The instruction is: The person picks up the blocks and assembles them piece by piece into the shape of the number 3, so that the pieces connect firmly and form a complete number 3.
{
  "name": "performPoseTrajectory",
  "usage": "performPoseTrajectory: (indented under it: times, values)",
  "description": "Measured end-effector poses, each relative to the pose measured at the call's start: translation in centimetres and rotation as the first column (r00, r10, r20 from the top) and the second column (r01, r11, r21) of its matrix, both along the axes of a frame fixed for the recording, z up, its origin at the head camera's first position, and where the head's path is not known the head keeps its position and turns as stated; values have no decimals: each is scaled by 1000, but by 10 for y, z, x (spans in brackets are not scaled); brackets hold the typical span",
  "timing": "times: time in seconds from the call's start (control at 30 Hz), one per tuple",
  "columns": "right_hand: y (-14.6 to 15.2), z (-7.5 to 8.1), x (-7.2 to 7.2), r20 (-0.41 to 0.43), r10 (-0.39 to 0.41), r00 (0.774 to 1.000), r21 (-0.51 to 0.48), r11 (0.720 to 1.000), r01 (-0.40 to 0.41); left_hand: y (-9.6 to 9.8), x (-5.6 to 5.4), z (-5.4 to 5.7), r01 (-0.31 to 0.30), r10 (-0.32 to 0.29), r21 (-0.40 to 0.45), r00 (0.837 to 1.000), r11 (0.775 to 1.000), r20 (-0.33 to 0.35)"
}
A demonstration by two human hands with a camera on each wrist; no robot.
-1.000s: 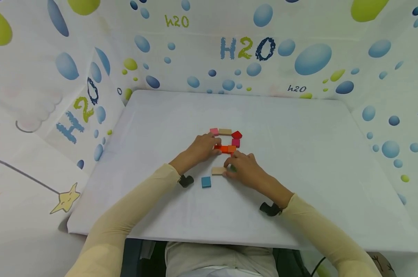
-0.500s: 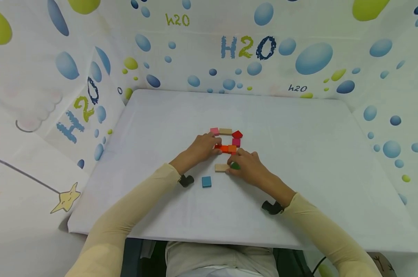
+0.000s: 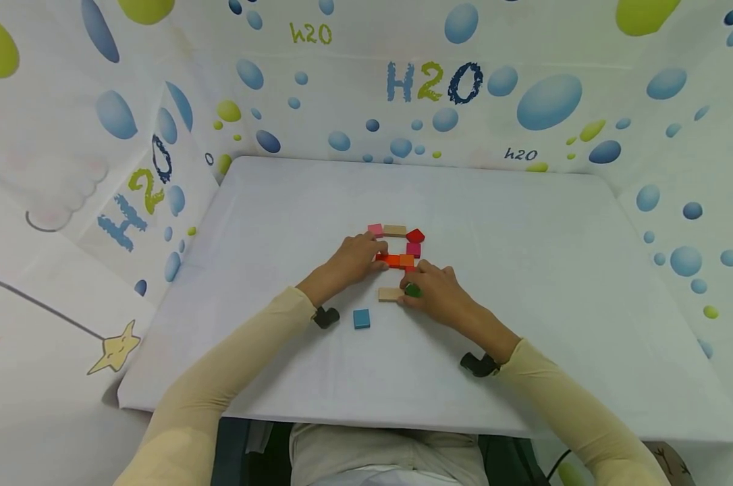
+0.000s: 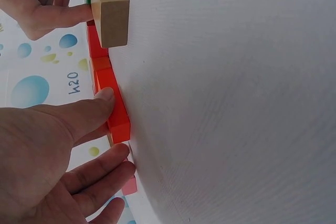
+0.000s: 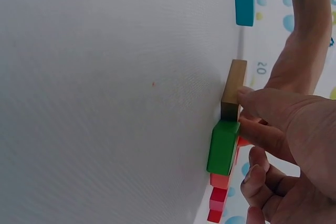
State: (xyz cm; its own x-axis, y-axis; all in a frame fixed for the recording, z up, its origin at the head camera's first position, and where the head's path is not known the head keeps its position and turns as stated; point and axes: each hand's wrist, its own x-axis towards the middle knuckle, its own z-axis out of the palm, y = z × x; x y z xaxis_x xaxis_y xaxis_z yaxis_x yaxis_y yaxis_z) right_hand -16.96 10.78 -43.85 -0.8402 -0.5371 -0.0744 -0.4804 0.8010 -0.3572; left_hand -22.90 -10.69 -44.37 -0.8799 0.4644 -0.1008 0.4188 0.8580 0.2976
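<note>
My left hand (image 3: pixel 354 260) pinches the left end of a long orange-red block (image 4: pixel 120 116) between thumb and forefinger, its other fingers spread beside it in the left wrist view. An orange block (image 3: pixel 406 260) adjoins that block on the right. With thumb and forefinger, my right hand (image 3: pixel 436 295) holds the right end of a plain wooden block (image 5: pixel 234 86) lying flat nearer the body. Against that end sits a green block (image 5: pixel 222 148), partly under the right hand in the head view. A red block (image 4: pixel 96 43) shows between the green and orange blocks.
Behind the hands, a pink block (image 3: pixel 374 230), a wooden block (image 3: pixel 394 231), a red pointed block (image 3: pixel 415 235) and a crimson block (image 3: pixel 413 250) form a bent line. A blue block (image 3: pixel 362 319) lies apart, nearer the body. The table (image 3: pixel 524 270) is white.
My right hand has shifted slightly right and away from the body, taking the wooden block with it, and more of the green block shows. The left hand stays put.
</note>
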Motion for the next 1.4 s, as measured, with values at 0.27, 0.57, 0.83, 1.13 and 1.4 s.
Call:
performPoseTrajectory:
  times: [0.27,0.57,0.83,1.13,1.4]
  values:
    - [-1,1,1,5,8,1000,-8,1000,-8,-2,2,3,14,-14,-6,1000,1000,-26]
    - [-2,1,2,8,11,1000,-2,1000,-11,-3,1,3,14,-14,-10,1000,1000,-22]
    - [-10,3,8,6,27,1000,-58,998,-27,-4,2,2,19,-19,1,1000,1000,-24]
    - [-41,0,25,8,183,983,-26,983,-183,-3,2,2,10,-10,1,1000,1000,-14]
    - [-52,-5,26,-40,198,979,5,980,-198,-2,1,1,8,-8,3,1000,1000,5]
